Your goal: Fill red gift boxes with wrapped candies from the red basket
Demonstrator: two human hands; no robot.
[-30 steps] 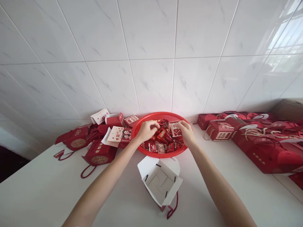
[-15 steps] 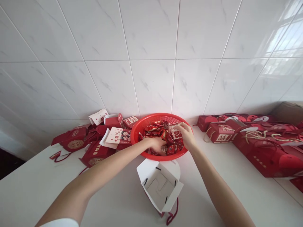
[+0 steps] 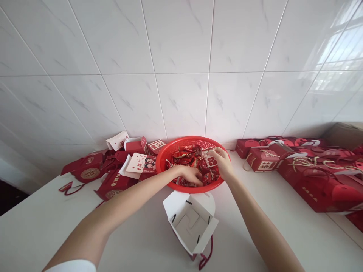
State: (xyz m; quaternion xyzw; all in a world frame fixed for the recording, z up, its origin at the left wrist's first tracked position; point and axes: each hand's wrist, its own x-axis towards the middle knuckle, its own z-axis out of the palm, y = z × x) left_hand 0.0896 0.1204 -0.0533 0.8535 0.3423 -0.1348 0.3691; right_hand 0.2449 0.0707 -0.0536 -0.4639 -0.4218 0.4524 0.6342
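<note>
Red plastic mesh basket (image 3: 167, 158) at the far edge of a white worktop (image 3: 42, 215), against white marble-look wall tiles (image 3: 181, 75), heaped with small red-wrapped candies (image 3: 188, 158). Left hand (image 3: 190, 175) reaching in from the near left, over the basket's near rim, with fingers (image 3: 195, 177) curled downward and tips pressed among the wrappers; whether anything lies pinched between them, impossible to tell. Right hand (image 3: 224, 163) above the right side of the basket, with thumb and fingers (image 3: 217, 152) pinching a small clear packet (image 3: 209, 158) with red print, just over the heap.

Near the basket on the worktop, slightly apart from it, an open white gift box (image 3: 190, 223) with flaps spread and a red rope handle (image 3: 205, 255) trailing at its near side. To the far left, just beside the basket, a jumble of red gift boxes (image 3: 87, 168) with round gold seals, among them a white card (image 3: 136, 162) printed with two cartoon figures. To the far right, more red gift boxes (image 3: 262, 160) with twine handles, lying along the wall, and a cardboard carton (image 3: 344, 135) behind them. White sleeve cuff (image 3: 69, 266) on the left arm, at the bottom edge of the view.
</note>
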